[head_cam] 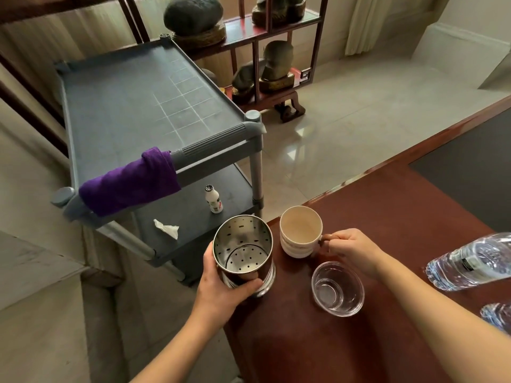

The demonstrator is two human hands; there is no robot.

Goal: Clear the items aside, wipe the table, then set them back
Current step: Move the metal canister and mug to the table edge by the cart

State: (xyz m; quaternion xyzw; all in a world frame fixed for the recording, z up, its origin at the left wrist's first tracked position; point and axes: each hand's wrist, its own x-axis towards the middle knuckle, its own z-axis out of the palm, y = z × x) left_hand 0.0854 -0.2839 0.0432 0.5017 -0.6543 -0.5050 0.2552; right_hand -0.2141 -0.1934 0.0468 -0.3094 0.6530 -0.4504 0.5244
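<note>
My left hand (224,286) grips a perforated steel canister (243,250) at the left corner of the reddish-brown table (387,217). My right hand (348,246) pinches the handle of a white ceramic cup (300,230) that stands just right of the canister. A clear glass bowl (337,288) sits on the table below my right hand. Two plastic water bottles lie at the right edge, one large (470,261) and one partly cut off (497,316). A purple cloth (130,183) hangs over the handle of the grey cart (132,106).
The grey cart stands left of the table; its lower shelf holds a small white bottle (214,199) and a crumpled tissue (166,228). A dark wooden display shelf (257,40) with stones stands behind. A dark inset panel (470,167) covers the table's far right.
</note>
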